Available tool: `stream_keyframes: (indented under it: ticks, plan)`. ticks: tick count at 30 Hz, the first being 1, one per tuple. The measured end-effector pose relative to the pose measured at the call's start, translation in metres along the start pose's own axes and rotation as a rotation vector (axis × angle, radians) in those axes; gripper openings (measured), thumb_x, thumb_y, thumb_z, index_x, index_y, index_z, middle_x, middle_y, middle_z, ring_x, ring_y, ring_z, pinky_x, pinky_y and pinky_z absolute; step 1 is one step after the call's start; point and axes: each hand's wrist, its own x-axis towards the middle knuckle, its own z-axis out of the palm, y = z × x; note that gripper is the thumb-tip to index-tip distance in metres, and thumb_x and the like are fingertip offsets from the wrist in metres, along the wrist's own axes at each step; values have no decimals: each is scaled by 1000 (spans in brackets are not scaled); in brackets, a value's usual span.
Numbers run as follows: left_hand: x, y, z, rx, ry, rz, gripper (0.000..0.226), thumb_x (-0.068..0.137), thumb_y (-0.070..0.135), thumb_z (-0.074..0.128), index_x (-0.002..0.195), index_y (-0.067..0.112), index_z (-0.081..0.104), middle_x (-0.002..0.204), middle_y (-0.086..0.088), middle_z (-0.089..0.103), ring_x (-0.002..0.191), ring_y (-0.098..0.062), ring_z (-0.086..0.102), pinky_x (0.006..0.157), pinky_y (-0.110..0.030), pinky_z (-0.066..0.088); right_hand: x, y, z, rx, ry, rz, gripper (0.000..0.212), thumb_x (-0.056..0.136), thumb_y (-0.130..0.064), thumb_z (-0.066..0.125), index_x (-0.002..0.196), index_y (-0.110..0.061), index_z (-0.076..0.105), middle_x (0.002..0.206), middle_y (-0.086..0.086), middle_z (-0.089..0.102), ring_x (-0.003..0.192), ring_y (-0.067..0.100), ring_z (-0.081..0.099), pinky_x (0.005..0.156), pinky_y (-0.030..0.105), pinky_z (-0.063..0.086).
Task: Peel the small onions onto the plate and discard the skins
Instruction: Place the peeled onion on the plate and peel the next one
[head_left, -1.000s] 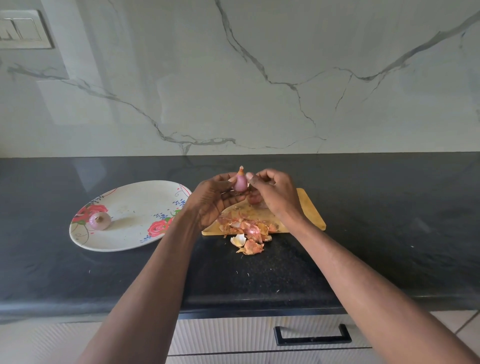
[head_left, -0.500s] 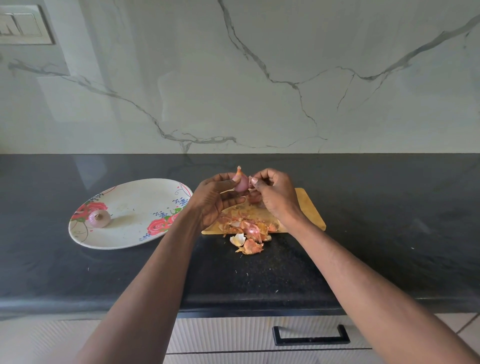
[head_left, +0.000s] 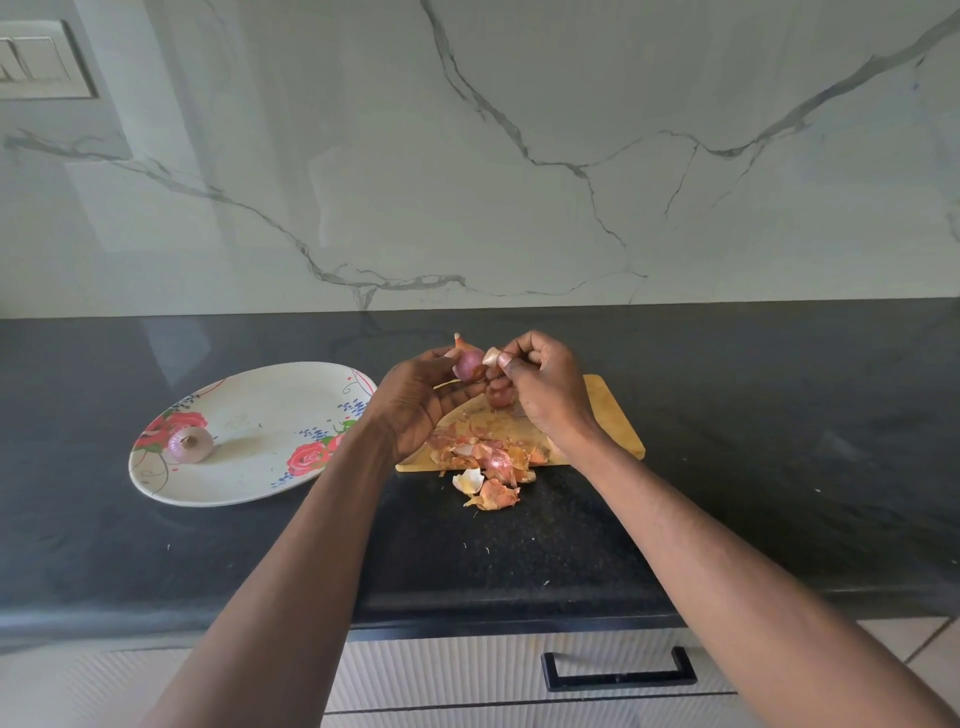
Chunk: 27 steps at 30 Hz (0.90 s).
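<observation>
Mid-peel above the cutting board: small onion gripped in left hand, skin flake pinched by right hand. One peeled onion on plate; skins undiscarded.

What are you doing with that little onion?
A person is peeling small onions. The left hand holds a small onion up over the wooden cutting board, and the right hand pinches a bit of skin beside it. A pile of peeled skins lies on the board's near edge and the counter. One peeled onion sits on the flowered plate.
</observation>
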Motion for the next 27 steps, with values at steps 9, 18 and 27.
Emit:
stream_keyframes:
  ticks: [9, 18, 27]
  plan:
    - [1, 1, 0, -48, 29, 4, 18, 101, 1, 51, 115, 2, 63, 112, -21, 65, 102, -34, 67, 83, -35, 62, 1, -1, -4, -13, 54, -6, 9, 97, -5, 61, 90, -8, 57, 74, 5, 65, 53, 0, 62, 52, 20, 51]
    - [0, 2, -2, -44, -12, 5, 23, 101, -1, 43, 115, -1, 62, 114, -23, 62, 92, -30, 65, 78, -34, 61, -2, 2, -4, -270, 3, -103, 13, 90, -13, 69, 83, -11, 79, 78, -4, 75, 67, 3, 66, 55, 7, 44]
    - [0, 1, -3, 55, 26, -20, 19, 99, 10, 56, 110, -1, 67, 99, -17, 65, 77, -23, 63, 66, -28, 57, -2, 6, 0, -277, -112, -340, 26, 86, -7, 75, 109, -18, 77, 106, -7, 65, 90, 0, 59, 72, 8, 48]
